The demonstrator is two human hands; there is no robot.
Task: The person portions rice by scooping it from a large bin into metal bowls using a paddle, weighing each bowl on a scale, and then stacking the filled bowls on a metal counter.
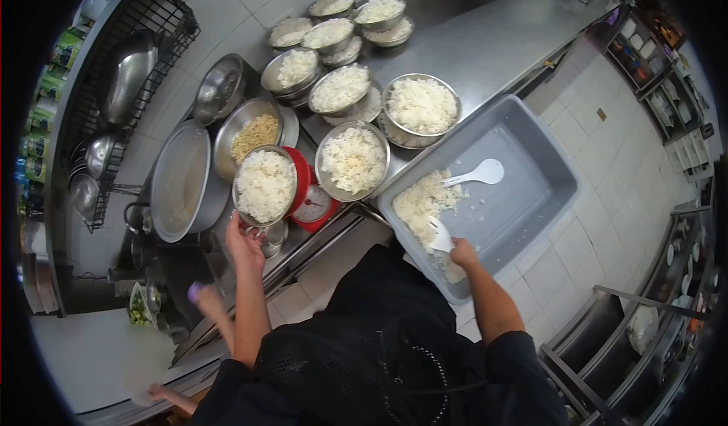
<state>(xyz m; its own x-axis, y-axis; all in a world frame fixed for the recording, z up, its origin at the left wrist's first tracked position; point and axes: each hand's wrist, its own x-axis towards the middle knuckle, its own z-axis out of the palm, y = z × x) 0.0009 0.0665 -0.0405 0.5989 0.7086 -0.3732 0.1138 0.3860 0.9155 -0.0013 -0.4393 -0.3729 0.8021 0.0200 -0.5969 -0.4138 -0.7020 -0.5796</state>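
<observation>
My left hand point(246, 245) is at the lower rim of a metal bowl of white rice point(265, 186), fingers against it. That bowl sits on a red dial scale point(312, 206). My right hand point(464, 253) grips a white rice paddle point(440, 235), its blade in the rice point(415, 212) at the near left end of a grey plastic tub point(523, 191). A second white paddle point(485, 172) lies in the tub, its handle over the rice. Just right of the scale stands another bowl of rice point(353, 161).
Several rice bowls point(341, 89) crowd the steel counter point(470, 39) beyond. A bowl of chopped yellowish food point(256, 134) and a large metal basin point(182, 180) stand left. Another person's hands point(208, 301) show at lower left. Wire racks point(148, 85) hang along the wall.
</observation>
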